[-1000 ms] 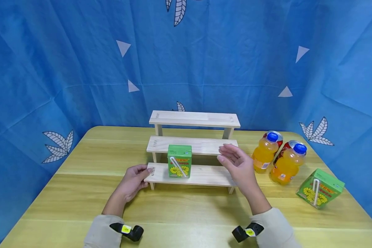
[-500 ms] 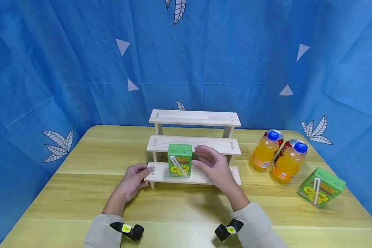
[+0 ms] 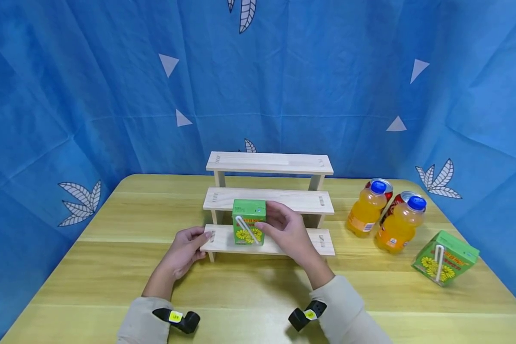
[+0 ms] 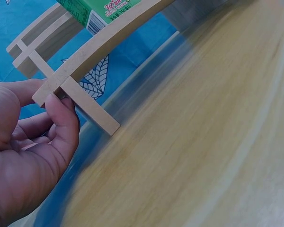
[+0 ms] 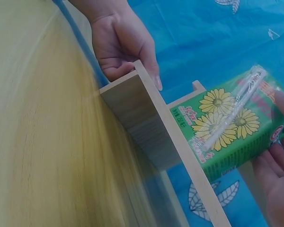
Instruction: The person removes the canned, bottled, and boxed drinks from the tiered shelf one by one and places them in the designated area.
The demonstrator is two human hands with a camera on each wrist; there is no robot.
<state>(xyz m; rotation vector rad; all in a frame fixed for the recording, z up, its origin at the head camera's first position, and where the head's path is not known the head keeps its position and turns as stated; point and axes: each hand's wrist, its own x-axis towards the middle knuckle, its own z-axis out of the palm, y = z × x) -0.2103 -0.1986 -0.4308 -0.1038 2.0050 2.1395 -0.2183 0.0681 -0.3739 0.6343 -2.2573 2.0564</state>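
Note:
A green drink carton [image 3: 246, 210] with yellow flowers and a white straw on its front stands upright on the lowest step of a three-step wooden rack [image 3: 223, 242]. My right hand [image 3: 291, 235] holds the carton by its right side, thumb on the front and fingers behind. In the right wrist view, the carton [image 5: 222, 125] sits at the step's front edge, with thumb and fingertips at its far end. My left hand [image 3: 184, 252] pinches the left end of that lowest step. The left wrist view shows its thumb and forefinger [image 4: 64, 118] around the board's end.
Two orange drink bottles [image 3: 363, 212] with blue caps stand right of the rack, with two red cans [image 3: 387, 188] partly hidden behind them. A second green carton [image 3: 445, 260] leans at the table's right. A blue curtain [image 3: 284, 86] hangs behind the table.
My right hand has moved left from the rack's right end to the carton and taken hold of its right side. The left hand and the carton have stayed in place.

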